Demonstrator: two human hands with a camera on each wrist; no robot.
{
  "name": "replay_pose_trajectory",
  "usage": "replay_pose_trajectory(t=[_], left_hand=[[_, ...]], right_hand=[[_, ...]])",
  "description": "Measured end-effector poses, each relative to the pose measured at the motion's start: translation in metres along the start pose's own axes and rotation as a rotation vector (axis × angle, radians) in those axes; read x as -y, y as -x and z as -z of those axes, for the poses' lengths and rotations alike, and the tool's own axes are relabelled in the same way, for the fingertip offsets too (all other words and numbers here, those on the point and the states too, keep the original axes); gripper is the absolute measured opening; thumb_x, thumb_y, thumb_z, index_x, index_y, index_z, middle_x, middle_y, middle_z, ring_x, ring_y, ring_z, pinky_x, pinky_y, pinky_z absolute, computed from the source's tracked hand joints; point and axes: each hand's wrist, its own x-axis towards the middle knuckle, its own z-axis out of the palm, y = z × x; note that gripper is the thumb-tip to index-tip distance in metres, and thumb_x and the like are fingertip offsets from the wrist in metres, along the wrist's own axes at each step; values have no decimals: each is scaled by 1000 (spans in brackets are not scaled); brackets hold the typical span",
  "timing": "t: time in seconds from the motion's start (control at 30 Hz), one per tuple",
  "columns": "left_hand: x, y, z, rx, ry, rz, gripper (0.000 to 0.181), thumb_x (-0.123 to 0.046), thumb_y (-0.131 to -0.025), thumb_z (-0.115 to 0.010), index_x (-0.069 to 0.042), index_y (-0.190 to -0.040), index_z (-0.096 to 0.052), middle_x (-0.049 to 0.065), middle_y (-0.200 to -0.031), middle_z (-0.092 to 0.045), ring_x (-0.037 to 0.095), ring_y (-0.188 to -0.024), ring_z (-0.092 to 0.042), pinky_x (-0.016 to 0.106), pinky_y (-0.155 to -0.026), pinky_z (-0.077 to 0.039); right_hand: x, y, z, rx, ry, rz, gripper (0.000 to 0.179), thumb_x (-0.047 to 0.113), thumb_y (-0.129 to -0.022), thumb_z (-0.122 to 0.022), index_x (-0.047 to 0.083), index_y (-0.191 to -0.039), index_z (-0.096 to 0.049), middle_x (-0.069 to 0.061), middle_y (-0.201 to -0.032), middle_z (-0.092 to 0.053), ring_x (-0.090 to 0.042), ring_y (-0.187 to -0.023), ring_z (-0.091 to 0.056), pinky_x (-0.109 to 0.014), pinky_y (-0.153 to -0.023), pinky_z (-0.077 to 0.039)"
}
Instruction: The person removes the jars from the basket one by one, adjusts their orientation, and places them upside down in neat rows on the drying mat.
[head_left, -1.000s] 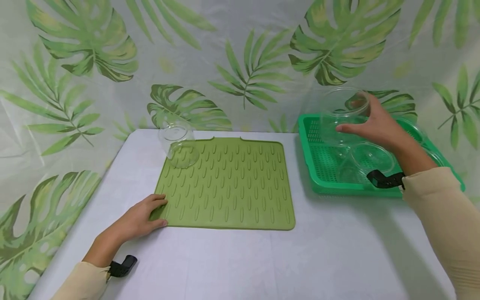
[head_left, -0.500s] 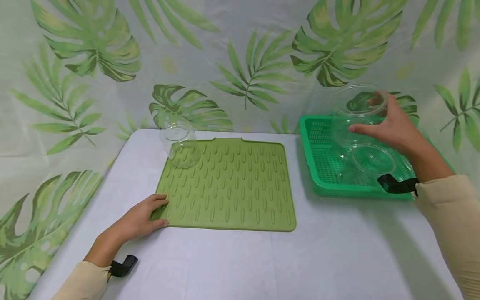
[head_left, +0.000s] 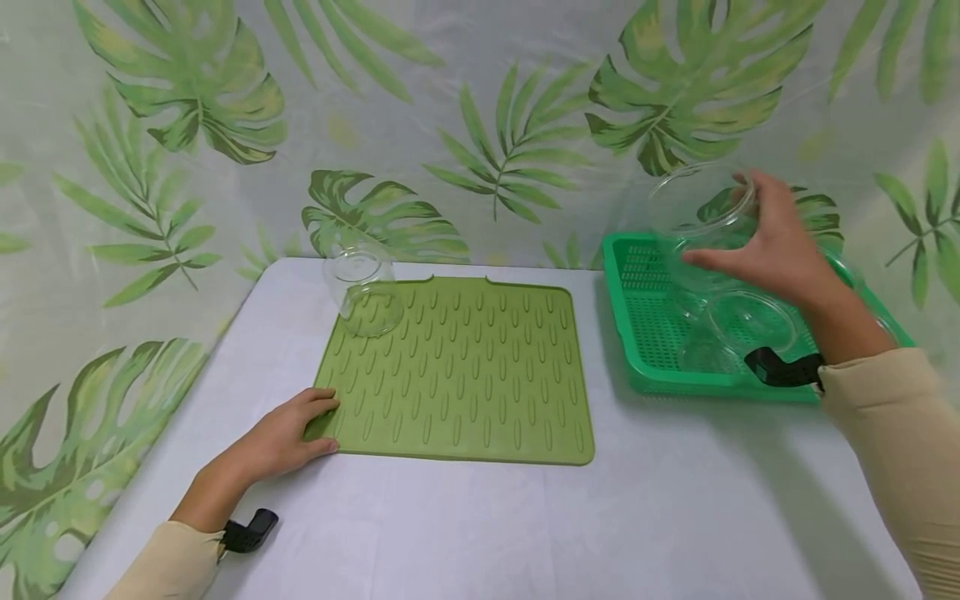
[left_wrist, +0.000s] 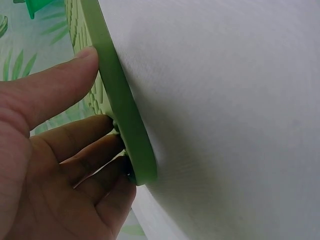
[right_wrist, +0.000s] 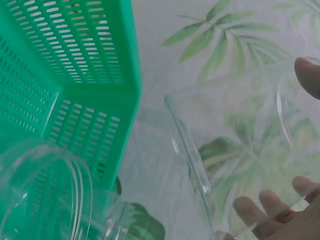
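My right hand [head_left: 776, 242] grips a clear round container [head_left: 697, 237] from its right side. It holds the container in the air over the green basket [head_left: 652, 377], slightly tilted, the thumb across the near wall. In the right wrist view, fingertips [right_wrist: 270, 202] press against the clear wall. At the front left corner of the olive-green draining mat [head_left: 465, 375], my left hand [head_left: 277, 437] rests with spread fingers and thumb touching the edges. Another clear container [head_left: 367, 292] stands on the mat's back left corner.
Inside the basket sits a further clear container [head_left: 750, 325], and other clear rims show partly behind my right forearm. A leaf-patterned curtain [head_left: 510, 125] hangs behind the white-covered table [head_left: 465, 533].
The right hand has moved the container rightward, then back a little left, raising and tilting it slightly. Left hand and mat stay in place.
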Motion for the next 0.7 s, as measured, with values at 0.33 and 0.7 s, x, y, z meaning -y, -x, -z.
replay_pose_trajectory(t=[0.33,0.7], left_hand=[[1,0,-1,-4,0,0,58,-21,-87,-75,8,-133,-56,25,-142,-51,48,-131,-49,60,-104,-44],[0,-1,-2,-7,-2,-3,58,-20,-87,-75,8,-133,-56,26,-143,-50,49,-131,-48,61,-104,-44]], right_hand=[[18,-1,-14,27,-17,109,112,22,-78,-84,19,-159,-7,-18,-161,-22,-46,-143,-26,-70,-107,-25],[36,-1,-24,65,39,176,112,23,-78,-85,17,-160,-9,-18,-164,-19,-45,-150,-18,-72,-112,-22]])
